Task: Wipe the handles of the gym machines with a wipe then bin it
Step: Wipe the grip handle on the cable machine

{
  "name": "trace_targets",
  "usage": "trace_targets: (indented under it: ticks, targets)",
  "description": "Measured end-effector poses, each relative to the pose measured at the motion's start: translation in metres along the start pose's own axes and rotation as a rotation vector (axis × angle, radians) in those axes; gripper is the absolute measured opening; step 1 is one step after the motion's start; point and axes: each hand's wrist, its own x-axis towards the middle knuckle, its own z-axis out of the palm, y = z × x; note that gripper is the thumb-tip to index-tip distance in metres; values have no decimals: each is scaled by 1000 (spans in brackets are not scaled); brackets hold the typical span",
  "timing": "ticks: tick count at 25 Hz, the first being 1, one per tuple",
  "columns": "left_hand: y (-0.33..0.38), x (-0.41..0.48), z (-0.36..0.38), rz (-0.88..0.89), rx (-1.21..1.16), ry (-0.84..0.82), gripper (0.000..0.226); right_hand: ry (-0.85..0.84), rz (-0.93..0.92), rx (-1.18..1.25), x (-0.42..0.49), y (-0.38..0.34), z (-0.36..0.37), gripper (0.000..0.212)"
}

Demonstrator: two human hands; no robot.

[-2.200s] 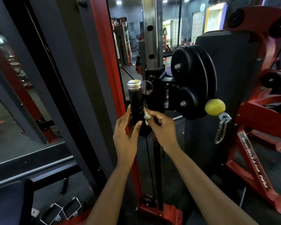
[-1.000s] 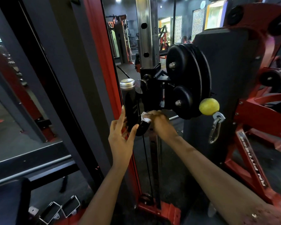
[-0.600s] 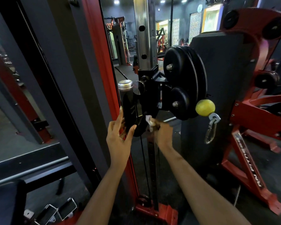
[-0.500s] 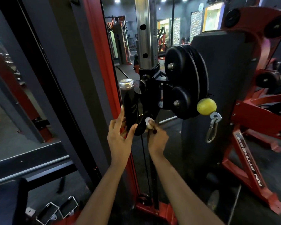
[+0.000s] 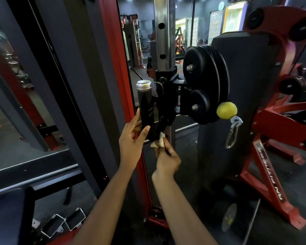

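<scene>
Head view: black handle (image 5: 146, 106), silver-capped, upright beside red post (image 5: 111, 50). Left hand (image 5: 132, 144) bracing lower part, fingers straight, thumb alongside. Right hand (image 5: 167, 160) pinching small, crumpled white wipe (image 5: 157, 141) against handle's bottom end.

Left hand (image 5: 131, 144) braces the black handle (image 5: 147, 110) low down, fingers straight, thumb on its front. Right hand (image 5: 167, 160) pinches a crumpled white wipe (image 5: 158, 141) against the handle's bottom end. Yellow ball (image 5: 226, 110) and metal clip (image 5: 232, 133) hang right, beside black pulleys (image 5: 201, 76).
</scene>
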Motion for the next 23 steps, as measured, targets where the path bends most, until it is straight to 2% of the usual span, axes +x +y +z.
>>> trace_targets:
  ticks: [3, 6, 8, 12, 15, 20, 23]
  targets:
    - [2, 1, -4, -23, -28, -45, 54, 27, 95, 79, -2, -3, 7, 17]
    - [4, 2, -8, -53, -54, -91, 52, -79, -84, -58, -15, -8, 4, 25]
    - [1, 3, -9, -80, -132, -110, 52, -213, -392, -221, -27, -21, 3, 33]
    - [3, 0, -8, -137, -336, -116, 48, -365, -1300, -592, -24, -69, 30, 30]
    - [6, -5, -7, -175, -468, -124, 48, -412, -1714, -989, -12, -85, 43, 30]
    - [4, -10, -7, -241, -533, -73, 56, -607, -1917, -1272, 8, -73, 24, 33]
    - [2, -12, -7, -284, -519, 0, 50, -675, -1938, -1420, 15, -54, 5, 30]
